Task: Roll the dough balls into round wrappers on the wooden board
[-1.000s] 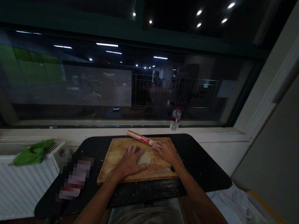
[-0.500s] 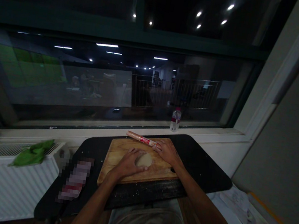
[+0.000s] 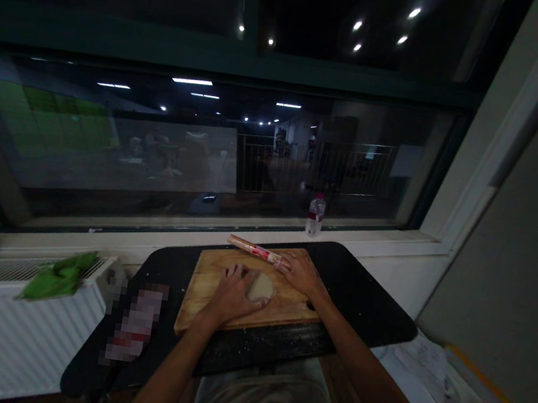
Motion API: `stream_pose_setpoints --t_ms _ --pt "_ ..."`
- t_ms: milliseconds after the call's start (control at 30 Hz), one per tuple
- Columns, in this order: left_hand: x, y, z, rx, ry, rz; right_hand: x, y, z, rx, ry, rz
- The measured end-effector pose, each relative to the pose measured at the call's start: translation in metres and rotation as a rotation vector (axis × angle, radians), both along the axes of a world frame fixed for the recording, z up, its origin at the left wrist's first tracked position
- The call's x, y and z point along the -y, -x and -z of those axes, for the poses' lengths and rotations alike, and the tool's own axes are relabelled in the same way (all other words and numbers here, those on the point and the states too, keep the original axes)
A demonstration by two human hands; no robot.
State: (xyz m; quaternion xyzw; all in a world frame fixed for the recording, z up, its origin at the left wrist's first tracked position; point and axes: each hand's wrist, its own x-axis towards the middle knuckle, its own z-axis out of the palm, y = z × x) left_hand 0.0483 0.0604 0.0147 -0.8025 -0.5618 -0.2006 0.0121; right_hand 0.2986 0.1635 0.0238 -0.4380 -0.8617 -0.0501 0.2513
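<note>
A flat, pale round of dough (image 3: 262, 289) lies on a wooden cutting board (image 3: 204, 275). At the dough's left edge rests my left hand (image 3: 233, 297), fingers spread and thumb along the near side. Farther back, a wooden rolling pin (image 3: 248, 246) with a red printed wrapper lies slanted across the board's far edge. My right hand (image 3: 303, 272) is closed over the pin's right end, with the palm low to the board.
The board sits on a black table (image 3: 366, 297) dusted with white bits. At its left lies a blurred-out package (image 3: 135, 326). A water bottle (image 3: 316, 215) stands on the windowsill (image 3: 369, 239). A green cloth (image 3: 60, 277) drapes over the radiator (image 3: 16, 339).
The fingers of my left hand have drawn back slightly from the dough's far side, and its thumb has edged right. My right hand and the rolling pin stay nearly still.
</note>
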Motion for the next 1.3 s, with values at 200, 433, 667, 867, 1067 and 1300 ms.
stream_pose_setpoints --t_ms 200,433,667,867,1067,1300 --pt "0.0 0.002 -0.002 0.047 0.03 0.053 0.002 0.001 -0.002 -0.001 0.001 -0.004" --pt "0.0 0.001 -0.004 0.064 0.097 0.04 0.005 0.002 -0.007 0.003 0.045 0.008" --pt "-0.004 0.001 -0.001 0.218 -0.087 -0.026 0.011 0.002 -0.011 0.01 0.081 -0.011" --pt "-0.003 0.01 -0.012 0.226 -0.291 -0.369 0.024 0.004 -0.017 -0.01 0.137 -0.071" --pt "-0.004 0.02 -0.009 0.149 -0.07 -0.468 0.034 0.006 -0.027 -0.009 0.116 -0.094" --pt "-0.014 0.029 -0.002 0.011 -0.039 -0.419 0.041 0.008 -0.029 0.021 0.109 -0.079"
